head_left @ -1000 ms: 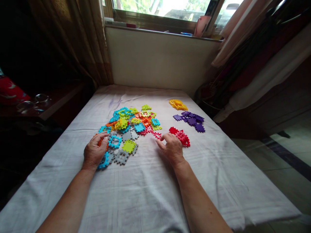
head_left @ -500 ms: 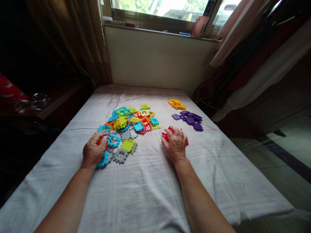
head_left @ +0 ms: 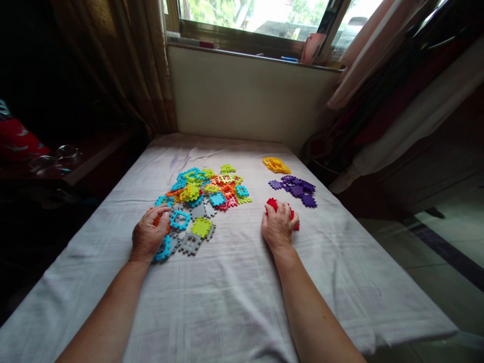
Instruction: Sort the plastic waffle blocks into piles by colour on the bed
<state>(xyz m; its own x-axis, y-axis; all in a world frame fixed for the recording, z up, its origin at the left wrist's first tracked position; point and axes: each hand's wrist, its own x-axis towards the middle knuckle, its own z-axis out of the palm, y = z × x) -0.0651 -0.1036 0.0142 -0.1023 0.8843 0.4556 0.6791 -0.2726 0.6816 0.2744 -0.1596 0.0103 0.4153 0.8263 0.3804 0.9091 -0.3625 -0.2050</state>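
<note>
My right hand (head_left: 280, 224) is over a small heap of red interlocking tiles (head_left: 273, 203), its fingers curled around them on the cloth. Part of the red heap is hidden beneath the palm. At the left edge of a mixed pile lies my left hand (head_left: 148, 234), loosely bent with the thumb apart, touching or just beside an orange tile (head_left: 167, 228); its fingertips are partly hidden. Close by are a blue frame tile (head_left: 179, 220), a lime green tile (head_left: 201, 227) and a grey window tile (head_left: 190, 243). The pile also has orange, red and yellow-green tiles.
Purple tiles (head_left: 297, 190) and yellow tiles (head_left: 276, 164) lie in separate groups toward the back right of the cloth-covered table (head_left: 212, 312). A wall and window stand behind. Eyeglasses (head_left: 56, 158) rest on a dark surface at left; clothes hang at right.
My right hand has shifted slightly right, and its fingers have drawn in around the red tiles, which sit closer together. My left hand stays by the pile. The view has tilted a little.
</note>
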